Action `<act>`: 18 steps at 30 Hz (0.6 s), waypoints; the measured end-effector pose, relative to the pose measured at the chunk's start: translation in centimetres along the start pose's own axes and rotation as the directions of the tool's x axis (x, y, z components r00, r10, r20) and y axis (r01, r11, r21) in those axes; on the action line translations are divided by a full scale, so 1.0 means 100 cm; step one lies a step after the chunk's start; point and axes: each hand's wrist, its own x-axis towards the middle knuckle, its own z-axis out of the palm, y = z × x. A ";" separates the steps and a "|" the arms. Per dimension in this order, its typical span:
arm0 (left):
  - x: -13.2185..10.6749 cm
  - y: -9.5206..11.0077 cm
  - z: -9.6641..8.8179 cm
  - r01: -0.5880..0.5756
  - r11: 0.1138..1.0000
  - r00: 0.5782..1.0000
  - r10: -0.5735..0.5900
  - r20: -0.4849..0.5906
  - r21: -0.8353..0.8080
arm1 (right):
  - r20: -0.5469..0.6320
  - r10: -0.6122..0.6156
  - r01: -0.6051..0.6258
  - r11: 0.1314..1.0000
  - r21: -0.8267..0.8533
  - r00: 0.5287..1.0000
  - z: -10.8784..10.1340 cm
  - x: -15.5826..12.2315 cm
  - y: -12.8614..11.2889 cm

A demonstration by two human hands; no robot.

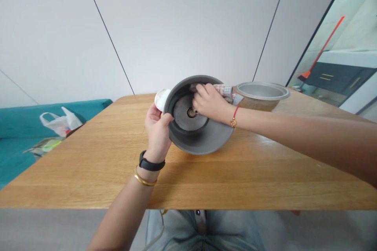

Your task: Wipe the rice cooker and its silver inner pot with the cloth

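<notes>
Wiping the cooker body (203, 143): rim clasped at nine o'clock by the left hand (157, 131); cloth (225, 90), clenched in the right hand (209, 104), best pressed flat.

The left hand (157, 131) sits near centre, forearm rising from the near edge, wrist straight, fingers curled closed in a grip. The right hand (209, 104) lies just beyond it, arm extended in from the right, palm down, fingers bent and closed.

The left hand (158, 129) grips the rim of a tilted grey cooker body (196, 141) on the wooden table (88, 164). The right hand (209, 102) presses a cloth (224, 90) inside it. A metal inner pot (260, 95) stands just behind.
</notes>
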 end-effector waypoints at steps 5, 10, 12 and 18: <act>0.003 0.003 0.006 0.019 0.999 1.000 -0.019 0.000 -0.028 | -0.054 -0.128 0.136 0.972 0.192 0.990 0.003 0.017 0.021; 0.006 0.002 0.002 0.091 0.995 0.995 -0.092 -0.044 -0.042 | 0.024 0.295 -0.295 0.938 0.181 0.955 0.014 -0.013 0.011; 0.007 0.000 0.002 0.095 0.995 0.993 -0.098 -0.072 -0.042 | 0.166 0.414 -0.440 0.879 0.184 0.895 0.005 -0.025 0.001; 0.026 -0.018 -0.007 0.173 0.985 0.971 -0.174 -0.161 -0.023 | 0.451 0.182 -0.460 0.609 0.646 0.874 -0.046 -0.039 -0.009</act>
